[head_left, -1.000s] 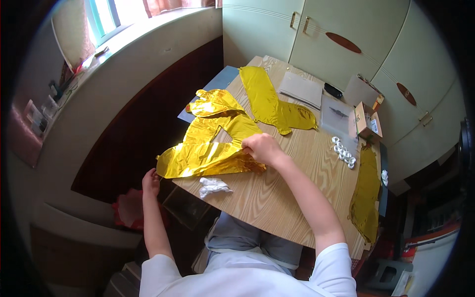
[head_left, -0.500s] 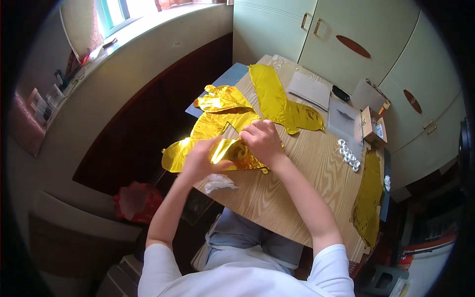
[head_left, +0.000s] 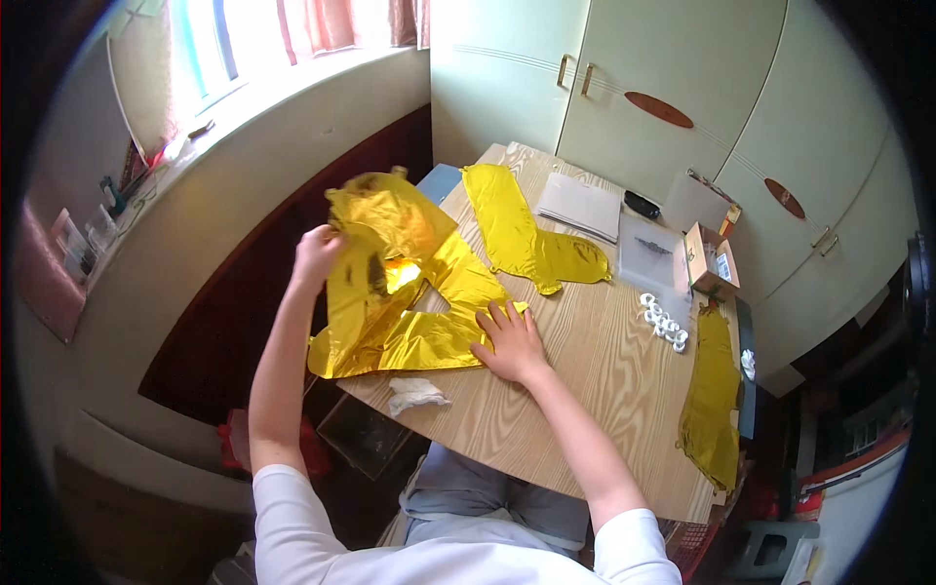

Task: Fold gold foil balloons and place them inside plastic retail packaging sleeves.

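Observation:
A large, flat gold foil balloon (head_left: pixel 429 336) lies at the table's left side, with an opening through its middle. Its far left part is raised off the table, pinched at the edge by my left hand (head_left: pixel 317 255), whose fingers are closed. My right hand (head_left: pixel 512 343) rests with spread fingers on the balloon's right corner and on the wood beside it. A second flat gold foil balloon (head_left: pixel 507 229), bent like an L, lies farther back. At the table's right edge is a third folded gold foil piece (head_left: pixel 714 405).
On the wooden table (head_left: pixel 585 390) are a crumpled white tissue (head_left: pixel 417 394), several small white rolls (head_left: pixel 663 324), a clear plastic bag (head_left: pixel 651 255), a stack of paper (head_left: pixel 580 205), a black case (head_left: pixel 642 204) and an open cardboard box (head_left: pixel 710 261). Pale cabinets (head_left: pixel 673 58) stand behind it.
My left hand has moved left and up, lifting the balloon's far left part. My right hand has gone from closed on the foil to spread flat at its right corner.

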Demonstrator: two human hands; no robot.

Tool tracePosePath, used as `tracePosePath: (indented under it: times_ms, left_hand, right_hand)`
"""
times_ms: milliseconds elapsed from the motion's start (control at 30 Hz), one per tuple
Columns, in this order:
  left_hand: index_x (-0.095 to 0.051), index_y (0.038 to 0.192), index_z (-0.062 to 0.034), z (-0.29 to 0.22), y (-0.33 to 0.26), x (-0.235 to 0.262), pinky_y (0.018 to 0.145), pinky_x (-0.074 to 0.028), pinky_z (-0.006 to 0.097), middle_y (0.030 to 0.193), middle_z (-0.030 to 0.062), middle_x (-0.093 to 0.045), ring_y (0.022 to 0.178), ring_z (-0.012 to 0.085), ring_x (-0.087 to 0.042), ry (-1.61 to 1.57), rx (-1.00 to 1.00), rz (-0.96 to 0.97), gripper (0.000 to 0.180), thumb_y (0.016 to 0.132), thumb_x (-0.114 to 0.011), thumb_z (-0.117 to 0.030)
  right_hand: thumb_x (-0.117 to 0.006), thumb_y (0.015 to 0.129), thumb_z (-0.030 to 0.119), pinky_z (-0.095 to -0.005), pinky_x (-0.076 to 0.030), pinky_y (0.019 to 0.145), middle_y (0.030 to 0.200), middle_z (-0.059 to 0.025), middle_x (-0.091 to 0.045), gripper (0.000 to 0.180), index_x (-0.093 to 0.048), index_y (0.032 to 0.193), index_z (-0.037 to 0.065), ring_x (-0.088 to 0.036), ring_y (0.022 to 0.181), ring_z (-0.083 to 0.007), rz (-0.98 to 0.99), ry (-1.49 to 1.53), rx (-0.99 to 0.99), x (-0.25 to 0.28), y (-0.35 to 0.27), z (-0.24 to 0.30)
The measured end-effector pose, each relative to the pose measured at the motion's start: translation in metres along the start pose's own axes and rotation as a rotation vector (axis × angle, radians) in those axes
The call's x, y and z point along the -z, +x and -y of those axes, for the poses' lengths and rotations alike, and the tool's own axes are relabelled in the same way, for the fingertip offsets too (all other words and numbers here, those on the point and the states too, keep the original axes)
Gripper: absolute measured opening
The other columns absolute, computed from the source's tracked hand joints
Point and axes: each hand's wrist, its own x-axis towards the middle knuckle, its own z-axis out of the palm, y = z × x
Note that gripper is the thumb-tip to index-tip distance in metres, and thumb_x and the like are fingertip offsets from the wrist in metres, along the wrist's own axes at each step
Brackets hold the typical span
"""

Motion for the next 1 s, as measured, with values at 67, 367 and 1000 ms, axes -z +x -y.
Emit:
tracePosePath:
  times_ms: [67,367,1000]
  left_hand:
    - [-0.066,0.092,0.0016,0.009,0.012,0.014,0.048,-0.039,0.028,0.068,-0.0015,-0.058,0.053,0.0089,-0.05,-0.134,0.102,0.016,0.018,0.089,-0.064,-0.016]
    - [-0.066,0.099,0.0004,0.107,0.078,0.103,0.074,-0.048,0.037,0.088,0.0144,-0.07,0.08,0.0241,-0.065,0.136,0.192,-0.378,0.028,0.089,-0.064,-0.026]
    - [-0.065,0.105,-0.0033,0.101,0.049,0.342,0.076,-0.05,0.044,0.096,0.016,-0.071,0.089,0.0358,-0.067,0.596,-0.071,-0.994,0.038,0.093,-0.059,-0.039]
  right_hand:
    - [-0.041,0.092,0.061,-0.0527,-0.007,0.119,0.158,-0.0114,-0.024,0.07,-0.035,0.15,0.022,-0.014,0.147,-0.0352,0.003,-0.01,-0.038,-0.003,-0.004,-0.008]
    - [-0.04,0.091,0.064,-0.0525,-0.004,0.119,0.16,-0.0121,-0.019,0.072,-0.03,0.151,0.027,-0.01,0.148,-0.0376,0.02,-0.022,-0.075,-0.001,-0.005,-0.004]
    - [-0.048,0.093,0.056,-0.053,-0.005,0.119,0.153,-0.0131,-0.03,0.068,-0.04,0.144,0.012,-0.019,0.144,-0.0385,-0.307,-0.17,0.106,-0.012,-0.017,0.014]
